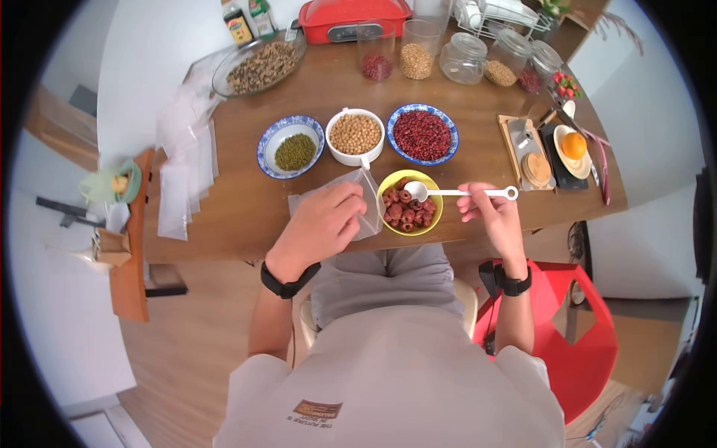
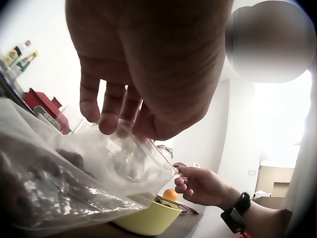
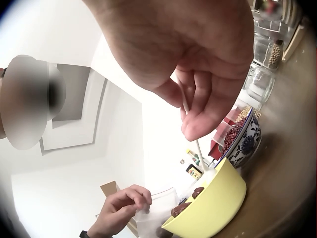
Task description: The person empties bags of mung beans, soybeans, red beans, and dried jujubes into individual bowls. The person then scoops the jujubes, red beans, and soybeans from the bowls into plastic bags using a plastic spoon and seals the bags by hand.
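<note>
My left hand (image 1: 320, 225) pinches the top of a clear zip bag (image 2: 74, 193) with its fingertips. Dark reddish pieces show through the plastic in the left wrist view. Right beside the bag, a yellow bowl (image 3: 215, 206) holds dried red fruit pieces (image 1: 408, 216) with hollow centres. A white long-handled spoon (image 1: 451, 193) is held by the handle between the thumb and fingers of my right hand (image 1: 494, 215). Its scoop end lies over the fruit at the bowl's far side, and its ring end points right.
Behind stand a bowl of green beans (image 1: 296, 152), a white pot of chickpeas (image 1: 355, 134) and a patterned bowl of red beans (image 1: 423, 136). Spare plastic bags (image 1: 175, 198) lie at left. Glass jars (image 1: 463, 60) line the back; an orange (image 1: 573, 145) sits at right.
</note>
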`<state>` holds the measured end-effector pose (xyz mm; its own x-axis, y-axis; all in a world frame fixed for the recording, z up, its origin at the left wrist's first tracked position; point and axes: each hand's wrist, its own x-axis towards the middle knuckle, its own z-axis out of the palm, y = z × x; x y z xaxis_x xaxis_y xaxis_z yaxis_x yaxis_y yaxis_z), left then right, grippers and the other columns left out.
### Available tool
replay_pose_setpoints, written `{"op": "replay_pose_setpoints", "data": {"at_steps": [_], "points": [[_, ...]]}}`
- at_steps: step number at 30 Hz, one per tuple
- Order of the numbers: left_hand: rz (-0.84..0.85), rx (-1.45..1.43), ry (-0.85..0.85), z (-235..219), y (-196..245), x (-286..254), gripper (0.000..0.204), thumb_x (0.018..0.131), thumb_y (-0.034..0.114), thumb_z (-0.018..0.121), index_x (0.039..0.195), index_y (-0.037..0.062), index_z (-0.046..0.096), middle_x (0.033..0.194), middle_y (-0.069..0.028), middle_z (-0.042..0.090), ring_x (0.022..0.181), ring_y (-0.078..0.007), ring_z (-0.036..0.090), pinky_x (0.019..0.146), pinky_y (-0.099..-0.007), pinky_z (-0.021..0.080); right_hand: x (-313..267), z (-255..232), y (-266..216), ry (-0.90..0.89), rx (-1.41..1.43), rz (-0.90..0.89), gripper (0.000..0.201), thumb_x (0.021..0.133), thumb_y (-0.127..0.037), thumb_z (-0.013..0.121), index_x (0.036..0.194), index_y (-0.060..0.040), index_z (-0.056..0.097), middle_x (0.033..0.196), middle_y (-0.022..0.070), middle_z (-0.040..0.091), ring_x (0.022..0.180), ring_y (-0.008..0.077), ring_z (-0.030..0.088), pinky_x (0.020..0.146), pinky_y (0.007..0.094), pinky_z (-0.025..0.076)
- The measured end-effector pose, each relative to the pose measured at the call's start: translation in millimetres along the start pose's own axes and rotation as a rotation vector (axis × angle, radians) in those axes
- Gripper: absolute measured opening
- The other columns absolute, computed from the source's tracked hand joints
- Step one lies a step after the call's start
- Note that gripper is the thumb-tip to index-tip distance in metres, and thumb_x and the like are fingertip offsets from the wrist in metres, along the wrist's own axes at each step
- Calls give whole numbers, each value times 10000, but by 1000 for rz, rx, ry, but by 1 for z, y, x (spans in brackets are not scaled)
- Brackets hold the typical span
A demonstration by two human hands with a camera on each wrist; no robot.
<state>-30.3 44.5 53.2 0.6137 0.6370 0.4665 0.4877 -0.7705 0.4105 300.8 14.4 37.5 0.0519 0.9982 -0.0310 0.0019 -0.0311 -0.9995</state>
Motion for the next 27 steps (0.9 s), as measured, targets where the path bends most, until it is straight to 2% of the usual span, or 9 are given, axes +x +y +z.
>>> {"op": "replay_pose_setpoints", "data": {"at_steps": [2,4,5,9,11,17,22,27], "points": [[11,5,-15,1,1,3,150,807,-16,657,932,52,609,1050,-78,618,873,-314,619,754,-412,509,-5,-1,0,4,51,-2,277,1078,-169,582,1117,57,737,884,89,741,789,122,686,706,277,592],[-9,-4,-8,3,2,5,136,825,-21,651,933,49,606,1041,-82,614,879,-318,625,754,-413,513,-10,-3,0,-135,-149,-154,264,1067,-155,597,1094,56,753,885,70,745,801,106,679,723,272,584],[6,1,-30,3,3,7,136,825,-21,651,933,49,606,1041,-82,614,879,-318,625,754,-413,513,-12,-4,-2,-116,-130,-155,264,1067,-155,597,1094,56,753,885,70,745,801,106,679,723,272,584],[-25,15,-102,-1,6,14,125,840,-14,653,939,46,607,1039,-89,609,897,-321,635,753,-423,519,-6,-8,3,-86,-94,-67,265,1065,-160,602,1092,52,757,882,53,743,803,96,675,725,261,578],[-34,26,-110,-1,7,16,129,834,-10,658,939,45,607,1042,-90,606,900,-322,638,749,-426,522,2,-11,14,-51,92,-12,289,1077,-189,587,1117,50,745,885,57,735,795,97,675,719,261,581],[-80,25,-119,1,6,21,122,854,-35,649,946,37,613,1051,-105,607,903,-331,637,769,-424,527,5,-12,18,-36,146,55,320,1086,-225,579,1126,52,734,888,63,727,795,108,678,717,263,582],[-111,72,-152,0,-1,23,179,811,-39,683,959,43,625,1048,-103,607,857,-338,653,711,-431,540,14,-15,17,-26,186,151,313,1084,-219,582,1125,51,734,883,69,725,791,117,680,700,275,580],[-138,109,-178,7,-7,16,234,771,-16,702,981,59,631,1076,-97,610,844,-317,653,708,-425,536,19,-7,22,-8,254,222,302,1083,-204,583,1132,58,725,878,74,722,777,121,677,673,268,566]]}}
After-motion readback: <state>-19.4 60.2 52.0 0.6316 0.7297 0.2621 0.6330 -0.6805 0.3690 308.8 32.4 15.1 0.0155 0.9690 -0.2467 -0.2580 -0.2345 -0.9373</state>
